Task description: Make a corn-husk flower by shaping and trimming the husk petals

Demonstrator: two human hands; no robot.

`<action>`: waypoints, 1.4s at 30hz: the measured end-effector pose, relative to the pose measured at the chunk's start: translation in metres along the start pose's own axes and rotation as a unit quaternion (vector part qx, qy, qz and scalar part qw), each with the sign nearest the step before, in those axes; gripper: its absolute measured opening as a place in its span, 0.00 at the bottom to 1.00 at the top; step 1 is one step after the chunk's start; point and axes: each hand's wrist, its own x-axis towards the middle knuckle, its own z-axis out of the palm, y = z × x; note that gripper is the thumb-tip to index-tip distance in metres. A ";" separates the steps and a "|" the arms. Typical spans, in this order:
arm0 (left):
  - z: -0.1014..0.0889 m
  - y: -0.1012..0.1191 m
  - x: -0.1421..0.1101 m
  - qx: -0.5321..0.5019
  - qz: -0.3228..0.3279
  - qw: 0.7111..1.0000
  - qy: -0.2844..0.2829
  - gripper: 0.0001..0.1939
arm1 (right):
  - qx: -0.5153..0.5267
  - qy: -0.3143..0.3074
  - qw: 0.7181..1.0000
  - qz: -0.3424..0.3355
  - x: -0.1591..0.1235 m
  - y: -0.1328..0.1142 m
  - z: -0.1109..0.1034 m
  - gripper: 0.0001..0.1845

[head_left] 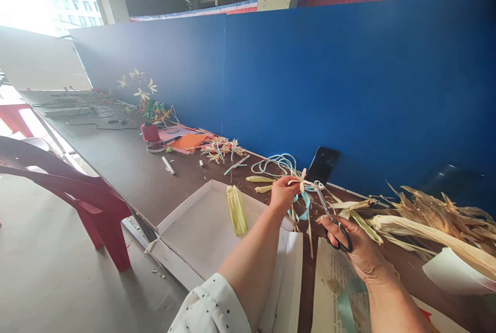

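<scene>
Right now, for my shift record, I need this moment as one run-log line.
left hand: holding pale flower | right hand: holding scissors, tips near flower | phone: leaning against blue panel

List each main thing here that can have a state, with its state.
Left hand: pinching petaled flower
Right hand: gripping scissors
Petaled flower: petals spread
Scissors: held; blade opening unclear
Smartphone: propped at a tilt, dark
Shallow box: open-topped
Corn husk bundle: in the box, one end at its rim
Light-blue cord: loosely looped

Blue partition (349,79) behind brown table (127,162); red chair (110,214) (hazy daylight (23,2)).
</scene>
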 end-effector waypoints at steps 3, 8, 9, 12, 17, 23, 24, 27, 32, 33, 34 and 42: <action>0.001 0.002 -0.001 -0.001 -0.002 1.000 0.004 0.12 | 0.002 0.001 1.000 0.000 -0.001 -0.001 0.000 0.19; 0.001 0.002 -0.001 -0.001 -0.006 1.000 0.007 0.10 | 0.010 -0.002 1.000 -0.002 0.000 -0.002 0.001 0.18; 0.001 0.002 -0.001 -0.001 -0.007 1.000 0.008 0.11 | 0.011 -0.002 1.000 -0.002 0.000 -0.002 0.001 0.18; 0.000 0.001 0.000 -0.003 -0.006 1.000 0.010 0.11 | 0.015 0.000 1.000 0.001 -0.001 -0.003 0.001 0.19; -0.001 -0.001 0.001 -0.002 0.002 1.000 0.001 0.13 | 0.010 -0.006 1.000 0.001 -0.002 -0.005 0.002 0.17; -0.001 0.001 0.000 0.001 -0.001 1.000 0.012 0.13 | 0.001 0.005 1.000 -0.008 -0.004 -0.008 0.004 0.18; 0.000 0.001 0.000 0.002 -0.002 1.000 0.014 0.13 | -0.002 0.007 1.000 -0.011 -0.004 -0.009 0.005 0.18; 0.001 0.001 0.000 0.003 -0.002 1.000 0.014 0.12 | -0.006 0.006 1.000 -0.018 -0.003 -0.008 0.005 0.18; 0.000 0.000 0.001 0.003 0.000 1.000 0.014 0.13 | 0.000 0.012 1.000 -0.016 -0.001 -0.005 0.004 0.17; 0.000 0.000 0.001 0.005 -0.001 1.000 0.016 0.13 | 0.002 0.016 1.000 -0.016 -0.001 -0.004 0.004 0.17; 0.000 0.000 0.001 0.006 -0.002 1.000 0.017 0.14 | 0.005 0.020 1.000 -0.017 0.000 -0.004 0.003 0.18; -0.001 0.000 0.003 0.002 0.003 1.000 0.011 0.12 | 0.021 0.012 1.000 -0.010 0.000 -0.002 0.002 0.21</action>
